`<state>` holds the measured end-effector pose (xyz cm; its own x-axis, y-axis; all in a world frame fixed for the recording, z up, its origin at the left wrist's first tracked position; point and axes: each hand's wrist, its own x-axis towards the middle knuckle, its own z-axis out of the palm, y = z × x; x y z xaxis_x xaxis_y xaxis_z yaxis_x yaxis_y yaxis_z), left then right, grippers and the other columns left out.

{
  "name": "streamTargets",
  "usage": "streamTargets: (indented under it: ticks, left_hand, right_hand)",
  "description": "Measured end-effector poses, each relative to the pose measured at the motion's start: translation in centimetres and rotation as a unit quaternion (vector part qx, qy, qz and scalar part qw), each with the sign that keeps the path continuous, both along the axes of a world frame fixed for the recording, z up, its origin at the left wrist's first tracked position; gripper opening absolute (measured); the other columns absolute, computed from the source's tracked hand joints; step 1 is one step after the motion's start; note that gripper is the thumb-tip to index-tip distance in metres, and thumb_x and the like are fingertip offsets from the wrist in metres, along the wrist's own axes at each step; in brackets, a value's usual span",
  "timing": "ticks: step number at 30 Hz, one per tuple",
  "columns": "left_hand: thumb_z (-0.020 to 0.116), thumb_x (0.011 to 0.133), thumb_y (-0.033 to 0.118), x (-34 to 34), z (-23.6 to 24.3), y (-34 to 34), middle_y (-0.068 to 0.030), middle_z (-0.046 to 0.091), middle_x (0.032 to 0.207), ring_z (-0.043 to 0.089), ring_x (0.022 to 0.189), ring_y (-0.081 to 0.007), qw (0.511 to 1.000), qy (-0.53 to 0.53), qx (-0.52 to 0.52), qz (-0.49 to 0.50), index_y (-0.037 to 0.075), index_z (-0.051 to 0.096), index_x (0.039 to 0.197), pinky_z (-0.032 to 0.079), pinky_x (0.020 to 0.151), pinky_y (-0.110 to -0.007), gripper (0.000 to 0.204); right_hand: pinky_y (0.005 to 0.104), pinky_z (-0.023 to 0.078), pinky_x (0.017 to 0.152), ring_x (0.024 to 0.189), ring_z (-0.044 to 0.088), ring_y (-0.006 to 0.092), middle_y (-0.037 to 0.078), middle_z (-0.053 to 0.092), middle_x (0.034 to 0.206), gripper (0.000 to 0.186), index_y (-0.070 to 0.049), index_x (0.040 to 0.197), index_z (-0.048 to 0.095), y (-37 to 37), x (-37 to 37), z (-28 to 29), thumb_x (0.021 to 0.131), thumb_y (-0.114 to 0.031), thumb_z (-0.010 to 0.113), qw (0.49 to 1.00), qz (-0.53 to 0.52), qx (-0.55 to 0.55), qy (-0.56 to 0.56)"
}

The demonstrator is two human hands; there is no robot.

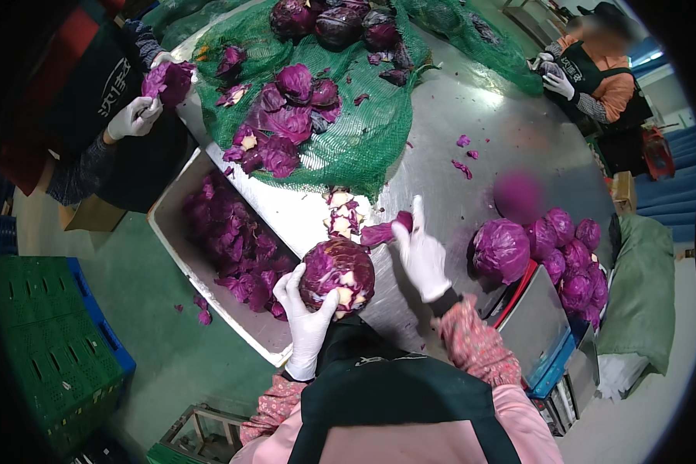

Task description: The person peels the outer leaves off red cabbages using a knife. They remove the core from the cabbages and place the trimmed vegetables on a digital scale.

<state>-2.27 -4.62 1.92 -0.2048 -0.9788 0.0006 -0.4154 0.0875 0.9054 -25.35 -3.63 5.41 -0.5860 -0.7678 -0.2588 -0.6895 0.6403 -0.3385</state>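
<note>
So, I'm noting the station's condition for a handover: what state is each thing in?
Round purple cabbage: gripped in the white-gloved left hand, pale patches showing.
White-gloved right hand: index finger extended, at a loose purple leaf; grip unclear.
Green mesh net: spread on the grey metal table, cabbages and leaves on top.
White rectangular bin: open, holding purple leaves.

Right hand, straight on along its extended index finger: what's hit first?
Probably the right edge of the green net, beyond a stretch of metal table. The right hand's height is unclear, so it might pass above.
</note>
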Motion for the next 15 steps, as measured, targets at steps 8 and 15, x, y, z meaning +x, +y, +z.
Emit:
streamTargets:
  ticks: [8, 15]
  left_hand:
    - [0.077, 0.077, 0.01, -2.5, -0.7, -1.6, -0.0185, 0.047, 0.137, 0.047, 0.127, -0.0323, 0.995, 0.091, -0.021, -0.045, 0.003, 0.043, 0.134, 0.034, 0.112, -0.043, 0.066]
    - [0.082, 0.073, 0.022, -4.3, 1.0, -2.7, -0.0185, 0.047, 0.13, 0.047, 0.122, -0.0384, 0.991, -0.033, -0.106, -0.081, 0.009, 0.054, 0.133, 0.041, 0.103, -0.048, 0.068]
  right_hand:
    - [0.0353, 0.051, 0.054, 0.057, 0.066, 0.0256, 0.012, 0.064, 0.066, 0.063, -0.003, 0.145, 0.046, 4.2, 4.6, 0.9, 0.094, -0.033, 0.065, 0.958, 0.209, -0.196, 0.01]
    - [0.0395, 0.051, 0.047, 0.053, 0.066, 0.0263, 0.011, 0.067, 0.07, 0.031, -0.009, 0.109, 0.067, 2.2, 2.6, -1.3, 0.097, -0.036, 0.059, 0.952, 0.155, -0.258, 0.055]
